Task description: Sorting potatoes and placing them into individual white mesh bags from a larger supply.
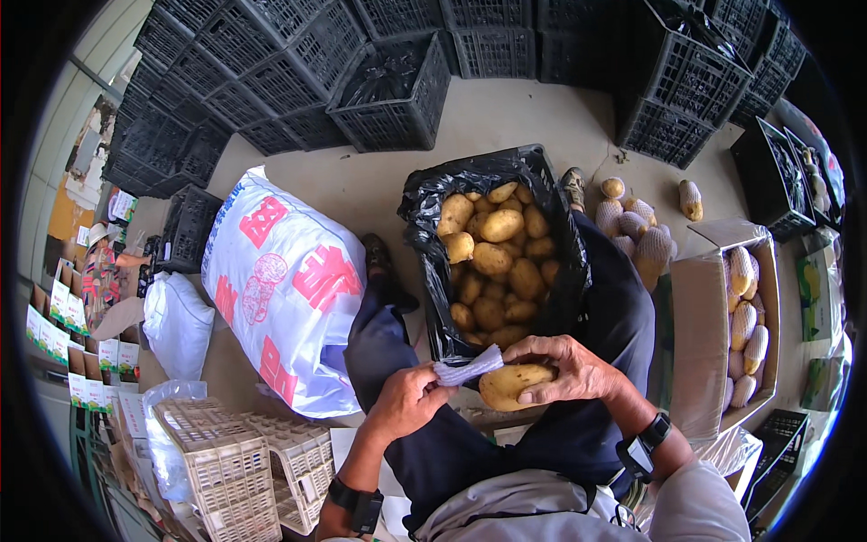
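In my right hand [573,369] is a large potato [517,387], held over my lap with the fingers wrapped round it. My left hand [411,397] pinches a white foam net sleeve [468,366], whose far end touches the top of the potato. The potato is bare, with the sleeve lying beside and against it. Just beyond my hands, between my legs, stands a black crate [432,312] lined with black plastic and heaped with loose potatoes [497,257].
A cardboard box [700,361] of sleeved potatoes stands at my right. More sleeved potatoes [646,230] lie on the floor by my foot. A big white sack [284,289] is at my left, above beige crates [221,461]. Stacked black crates [262,63] line the back. Another person [101,275] is far left.
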Demonstrator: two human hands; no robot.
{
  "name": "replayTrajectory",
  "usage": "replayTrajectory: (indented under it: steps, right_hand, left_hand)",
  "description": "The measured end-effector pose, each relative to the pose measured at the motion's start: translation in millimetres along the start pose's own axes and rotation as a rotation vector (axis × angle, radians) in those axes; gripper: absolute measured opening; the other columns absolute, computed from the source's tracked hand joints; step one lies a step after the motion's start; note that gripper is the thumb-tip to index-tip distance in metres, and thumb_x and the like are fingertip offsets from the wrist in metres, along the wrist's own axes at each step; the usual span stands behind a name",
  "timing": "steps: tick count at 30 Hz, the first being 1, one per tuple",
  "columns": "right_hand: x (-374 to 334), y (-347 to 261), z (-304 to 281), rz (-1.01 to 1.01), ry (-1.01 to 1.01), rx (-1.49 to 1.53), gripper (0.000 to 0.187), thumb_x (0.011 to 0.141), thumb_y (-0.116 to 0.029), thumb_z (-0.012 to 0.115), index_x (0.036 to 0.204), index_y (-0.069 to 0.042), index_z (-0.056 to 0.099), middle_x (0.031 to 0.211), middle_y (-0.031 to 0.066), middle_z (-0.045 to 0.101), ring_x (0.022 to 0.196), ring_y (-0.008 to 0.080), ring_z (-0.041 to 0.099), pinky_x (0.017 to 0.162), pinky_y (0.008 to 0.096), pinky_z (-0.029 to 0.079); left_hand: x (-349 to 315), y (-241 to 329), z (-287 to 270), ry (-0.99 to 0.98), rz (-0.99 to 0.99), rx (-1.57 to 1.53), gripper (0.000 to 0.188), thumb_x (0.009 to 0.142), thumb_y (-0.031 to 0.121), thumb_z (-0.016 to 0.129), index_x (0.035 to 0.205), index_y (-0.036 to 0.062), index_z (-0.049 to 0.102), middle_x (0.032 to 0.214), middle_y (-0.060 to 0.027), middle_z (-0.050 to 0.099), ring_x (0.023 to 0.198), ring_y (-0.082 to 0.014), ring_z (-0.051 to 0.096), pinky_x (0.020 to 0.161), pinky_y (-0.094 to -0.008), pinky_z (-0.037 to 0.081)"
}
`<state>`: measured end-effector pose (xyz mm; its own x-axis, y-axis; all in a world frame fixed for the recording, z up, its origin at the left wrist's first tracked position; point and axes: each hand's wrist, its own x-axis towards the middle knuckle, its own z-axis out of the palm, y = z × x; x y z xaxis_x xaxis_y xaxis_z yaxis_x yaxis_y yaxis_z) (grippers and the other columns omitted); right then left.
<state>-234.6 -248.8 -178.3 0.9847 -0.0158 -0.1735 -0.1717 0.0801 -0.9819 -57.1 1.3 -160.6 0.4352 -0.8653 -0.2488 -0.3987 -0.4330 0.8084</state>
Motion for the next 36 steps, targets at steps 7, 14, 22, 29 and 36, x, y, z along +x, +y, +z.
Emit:
replayTrajectory:
  steps: [7,14,22,29,36]
  right_hand:
    - [1.9,-5.2,-12.2,-0.087,-0.116,-0.281,0.065,0.080,-0.033,0.088,0.132,-0.002,0.065,0.120,0.0181,0.074,0.110,0.0304,0.073,0.101,0.0388,0.056]
    - [2.2,-10.6,-13.3,-0.043,-0.116,-0.266,0.065,0.079,-0.033,0.089,0.130,0.000,0.066,0.119,0.0183,0.074,0.108,0.0315,0.074,0.099,0.0392,0.056]
    - [5.5,24.8,12.0,0.094,-0.264,0.110,0.067,0.086,-0.044,0.085,0.131,0.001,0.067,0.119,0.0092,0.074,0.112,0.0165,0.067,0.099,0.0340,0.052]
    - [-28.8,56.6,30.3,0.203,-0.016,0.902,0.065,0.099,-0.059,0.065,0.119,0.003,0.069,0.097,0.0095,0.076,0.073,0.0155,0.073,0.059,0.0252,0.056]
    - [-64.4,63.6,35.8,-0.069,-0.138,1.207,0.064,0.090,-0.048,0.080,0.129,-0.001,0.061,0.105,0.0102,0.071,0.083,0.0191,0.070,0.062,0.0250,0.053]
  left_hand:
    - [5.7,0.1,-2.3,-0.071,0.047,0.027,0.020,0.092,0.016,0.073,0.102,-0.0004,0.073,0.088,-0.0183,0.072,0.079,-0.0333,0.072,0.072,-0.0407,0.055]
    - [13.7,4.2,-3.5,-0.188,0.030,0.029,0.019,0.093,0.018,0.071,0.102,0.0014,0.072,0.096,-0.0203,0.073,0.090,-0.0405,0.071,0.078,-0.0441,0.055]
    - [22.8,0.9,28.9,-0.220,0.012,-0.193,0.017,0.096,0.016,0.070,0.101,-0.0007,0.071,0.086,-0.0119,0.073,0.079,-0.0257,0.072,0.071,-0.0367,0.054]
    - [20.3,-25.0,66.2,-0.029,-0.118,-0.651,0.046,0.108,0.037,0.052,0.130,-0.0020,0.061,0.119,-0.0182,0.070,0.104,-0.0271,0.070,0.088,-0.0397,0.058]
    - [43.2,-2.2,121.4,-0.281,-0.281,-1.570,0.044,0.097,0.020,0.068,0.134,-0.0029,0.061,0.133,-0.0197,0.067,0.121,-0.0346,0.067,0.108,-0.0509,0.052]
